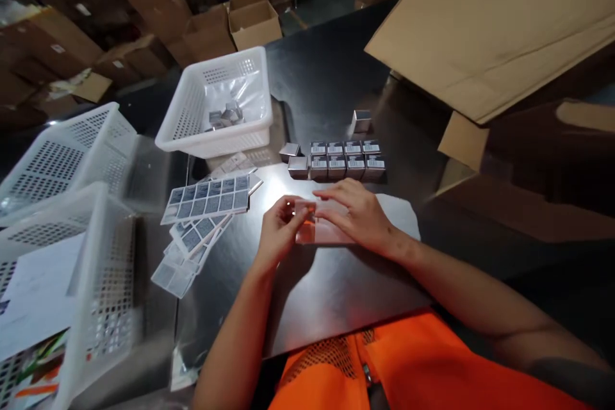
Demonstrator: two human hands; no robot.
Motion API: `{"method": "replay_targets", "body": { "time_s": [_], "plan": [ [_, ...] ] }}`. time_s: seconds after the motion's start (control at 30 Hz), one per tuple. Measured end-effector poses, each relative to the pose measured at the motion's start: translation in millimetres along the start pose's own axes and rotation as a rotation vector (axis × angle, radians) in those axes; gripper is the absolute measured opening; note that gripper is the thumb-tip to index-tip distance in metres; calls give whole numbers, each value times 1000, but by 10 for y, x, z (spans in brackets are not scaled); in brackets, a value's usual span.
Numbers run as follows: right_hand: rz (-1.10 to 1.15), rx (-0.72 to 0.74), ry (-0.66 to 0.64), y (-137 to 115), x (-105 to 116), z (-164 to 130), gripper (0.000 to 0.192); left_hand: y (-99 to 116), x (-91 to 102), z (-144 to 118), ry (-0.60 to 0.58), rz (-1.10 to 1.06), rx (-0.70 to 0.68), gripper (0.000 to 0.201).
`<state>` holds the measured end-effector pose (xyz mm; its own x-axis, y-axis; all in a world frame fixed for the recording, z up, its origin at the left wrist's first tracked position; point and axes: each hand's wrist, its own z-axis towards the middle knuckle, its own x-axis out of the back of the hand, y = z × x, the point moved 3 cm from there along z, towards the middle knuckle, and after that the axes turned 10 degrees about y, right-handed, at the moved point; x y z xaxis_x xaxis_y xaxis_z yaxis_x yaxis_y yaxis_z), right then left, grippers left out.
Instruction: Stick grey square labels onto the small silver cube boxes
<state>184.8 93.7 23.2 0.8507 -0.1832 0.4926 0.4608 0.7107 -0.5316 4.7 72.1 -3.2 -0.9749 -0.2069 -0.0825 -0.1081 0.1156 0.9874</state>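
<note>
Printing in view, but nothing we can read

We see white barcode labels on the small dark boxes lined up in two rows on the black table, yet their bars and digits are too small for us to make out. The label sheets beside them carry grids of dark stickers whose print we cannot read, and the papers in the near basket are blurred.
</note>
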Motion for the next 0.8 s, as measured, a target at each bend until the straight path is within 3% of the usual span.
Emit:
{"method": "replay_targets", "body": {
  "time_s": [0.27, 0.5, 0.57, 0.67, 0.73, 0.8],
  "plan": [
    [-18, 70, -3, 3, 50, -33, 5, -61, -116, -84, 20, -33, 74, 47],
    [-224, 248, 116, -76, -55, -178, 12, -46, -152, -110, 101, -195, 258, 58],
    [-225, 236, 73, -104, -101, -207, 8, -35, -141, -113, 117, -233, 310, 58],
    [-156, 129, -135, -164, -132, -198, 10, -26, -75, -61, 140, -172, 298, 55],
    [-46, 42, -269, -184, -79, -136, 10, -35, 4, 8, 175, -130, 274, 47],
    [76, -40, -286, -130, 55, -25, 10, -54, 95, 79, 226, -109, 274, 39]
  ]
}}
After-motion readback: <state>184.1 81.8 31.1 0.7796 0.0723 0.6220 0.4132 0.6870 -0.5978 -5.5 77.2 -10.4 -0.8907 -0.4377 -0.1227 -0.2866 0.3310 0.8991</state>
